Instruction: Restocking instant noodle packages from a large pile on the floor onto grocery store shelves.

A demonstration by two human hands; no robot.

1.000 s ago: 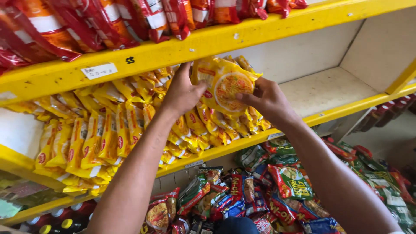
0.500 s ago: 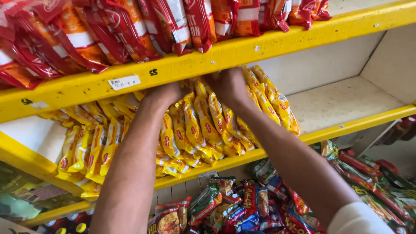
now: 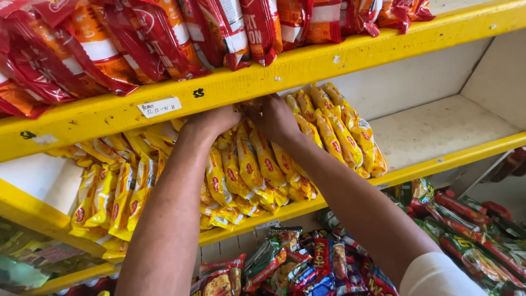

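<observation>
Far left on the top shelf, red and orange snack bags (image 3: 98, 49) lean in a tight overlapping row, their lower ends hanging over the yellow shelf edge (image 3: 339, 57). A small white handwritten label (image 3: 159, 106) is stuck to that edge, with a black mark just beside it.

Below, on the middle shelf, yellow noodle packets (image 3: 118, 192) stand on end in slanting rows from the left side toward the centre. The person's left hand (image 3: 212, 121) reaches up under the yellow edge and rests on the tops of these packets; its fingers are curled down among them, but whether they actually grip one I cannot tell, since the fingertips are hidden by the shelf edge and the packets. Right beside it, almost touching, the right hand (image 3: 272, 116) is pressed in among the packet tops too, fingers bent and partly closed around the top of a packet in the middle row (image 3: 257, 164).

To the right of the hands, another slanting row of yellow packets (image 3: 345, 129) leans against the rest, and past it the middle shelf board (image 3: 438, 123) is bare and pale. The right arm ends in a white sleeve (image 3: 438, 274). On the lowest level, mixed red, green and blue snack packets (image 3: 307, 266) lie heaped.
</observation>
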